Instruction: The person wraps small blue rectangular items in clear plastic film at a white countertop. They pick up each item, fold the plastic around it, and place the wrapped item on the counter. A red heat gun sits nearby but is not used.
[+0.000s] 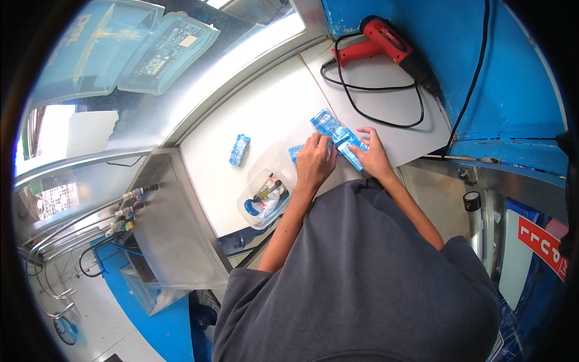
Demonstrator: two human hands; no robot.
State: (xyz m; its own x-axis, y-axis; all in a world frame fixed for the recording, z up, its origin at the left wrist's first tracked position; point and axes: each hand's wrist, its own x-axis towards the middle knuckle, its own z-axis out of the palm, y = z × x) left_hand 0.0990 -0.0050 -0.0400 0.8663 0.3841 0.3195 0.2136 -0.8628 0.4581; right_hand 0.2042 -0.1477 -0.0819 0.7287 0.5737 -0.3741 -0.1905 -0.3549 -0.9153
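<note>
Several small blue-and-white packets lie near the front of the white table. My right hand [376, 158] grips a blue packet [354, 158], thumb on its face and fingers round its far side. Against it, reaching away from me, is another blue packet [326, 122]. My left hand [316, 159] is closed, its fingertips bent down at the packets' left edge; what they pinch is hidden. A further blue packet [294, 152] shows partly behind that hand. Apart from these, to the left, a single blue packet [239, 150] rests on the table.
Beside my left forearm stands a translucent plastic tub [247, 208] holding small tools and a blue round item. A red heat gun [386, 43] with a looped black cord [362, 114] lies at the far right, by a blue wall [512, 78]. A metal-framed window borders the table's far left.
</note>
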